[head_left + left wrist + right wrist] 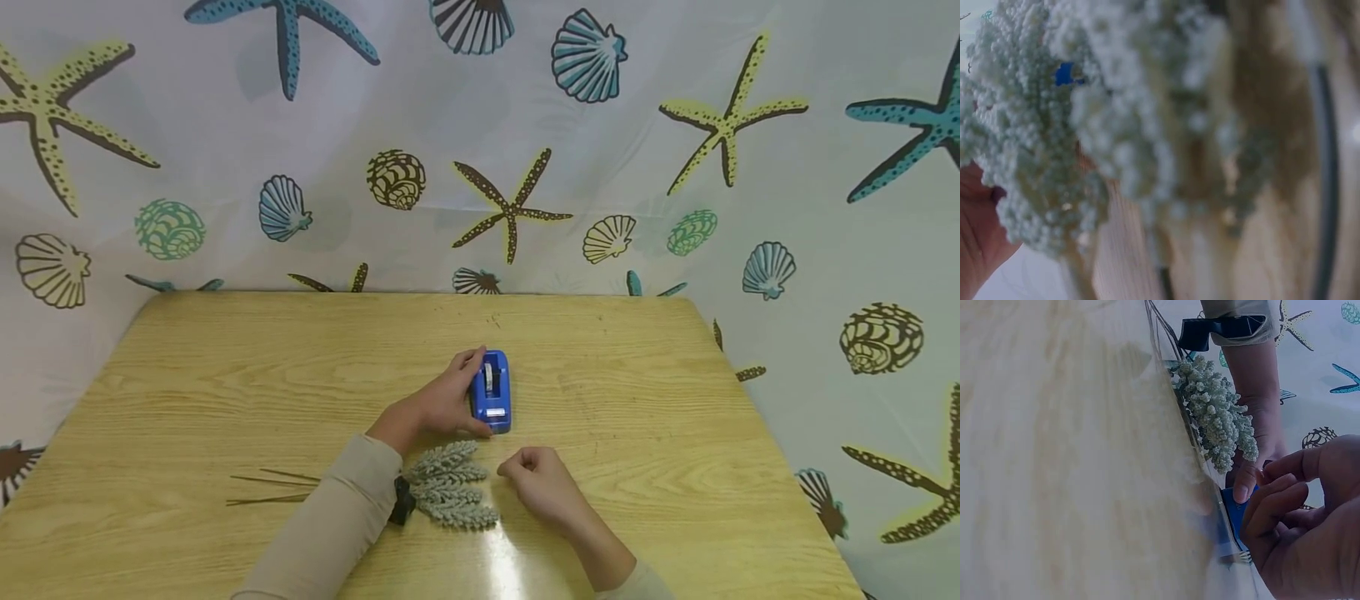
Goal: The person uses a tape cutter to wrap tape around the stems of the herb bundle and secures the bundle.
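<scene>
On the wooden table stands a blue tape dispenser point(492, 400) with a roll of tape in it. My left hand point(450, 400) grips it from the left side, thumb at the near end and fingers at the far end. Closer to me and to the right is my right hand point(543, 487), apart from the dispenser. Its thumb and forefinger pinch what looks like a small bit of clear tape point(1260, 470), little more than a pale glint. Grey-green beaded sprigs point(453, 487) lie under the left forearm, their thin brown stems point(273, 489) pointing left.
A black wrist device point(402, 502) on the left sleeve hangs beside the sprigs, whose heads point(1141, 112) fill much of the left wrist view. Behind the wooden table point(225, 358) hangs a white curtain point(330, 150) printed with shells and starfish, which also runs along both sides.
</scene>
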Available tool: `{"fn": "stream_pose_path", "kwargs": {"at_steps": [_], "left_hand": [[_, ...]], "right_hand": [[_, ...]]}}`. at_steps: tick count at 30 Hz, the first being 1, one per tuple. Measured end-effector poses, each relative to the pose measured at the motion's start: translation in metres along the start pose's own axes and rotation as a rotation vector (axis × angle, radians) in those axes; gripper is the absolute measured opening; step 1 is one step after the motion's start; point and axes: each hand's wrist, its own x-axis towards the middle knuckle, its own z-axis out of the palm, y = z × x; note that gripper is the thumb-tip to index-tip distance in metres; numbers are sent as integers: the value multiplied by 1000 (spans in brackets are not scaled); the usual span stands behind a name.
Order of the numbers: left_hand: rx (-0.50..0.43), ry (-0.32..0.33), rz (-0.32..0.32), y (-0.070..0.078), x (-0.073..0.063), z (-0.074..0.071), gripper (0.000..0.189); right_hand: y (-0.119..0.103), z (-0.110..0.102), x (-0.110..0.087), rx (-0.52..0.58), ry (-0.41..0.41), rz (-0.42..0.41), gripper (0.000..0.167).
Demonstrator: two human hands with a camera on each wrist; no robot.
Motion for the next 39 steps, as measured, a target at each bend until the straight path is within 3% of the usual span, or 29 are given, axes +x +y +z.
{"fn": "stream_pose_path", "kwargs": {"at_steps": [4,8,11,14,18,21,24,28,35,39], "left_hand": [[-5,12,7,-5,-13,-4,132],[65,67,43,-5,-40,-24,117],[163,76,57,-5,-71,-44,86],[227,24,27,-13,-112,-55,58],[273,-48,-39,-30,-160,-56,42],[300,-48,-38,-42,-181,-54,36],[322,-3,-3,-53,-190,-51,24],[315,40,24,-62,-193,-46,11],[278,-8,16,-57,-202,-40,9],[135,-79,52,-54,-207,-35,7]], "right_hand": [[2,3,-3,-55,-38,-29,25],[0,4,-4,-57,-57,-33,26],[-2,3,-5,-42,-51,-24,27],[-2,1,-7,-41,-48,-18,27],[-2,-1,-8,-51,-48,-14,27],[-3,-3,-7,-46,-44,-4,27],[-3,-5,-7,-31,-46,12,27],[-3,-6,-8,-26,-46,21,27],[-5,-7,-8,-24,-30,18,26],[-9,-8,-10,-1,-41,20,27]]}}
